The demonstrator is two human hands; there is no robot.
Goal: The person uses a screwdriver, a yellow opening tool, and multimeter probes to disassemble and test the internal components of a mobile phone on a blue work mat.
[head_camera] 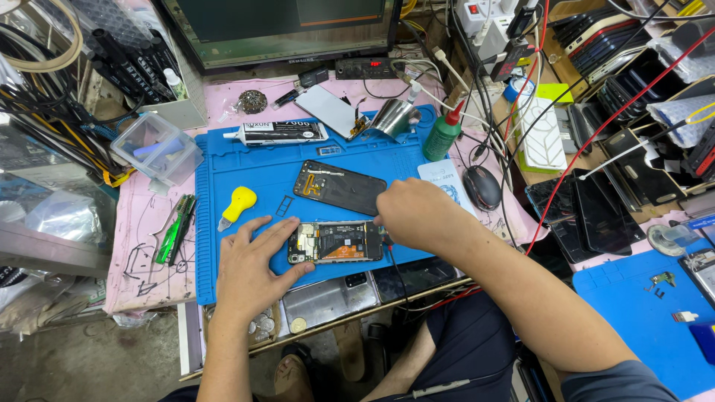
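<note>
Both forearms reach in from the near edge over the blue mat on the worktop: the left hand lies flat, fingers spread apart, thumb against the left end of the opened phone, which sits at the mat's front middle. At the phone's right end the right hand is curled, its fingers bunched together, though whether they pinch anything cannot be told. Just behind lies the removed back cover, with a yellow pry tool to its left and a green bottle further back.

Two hands, one opened phone
</note>
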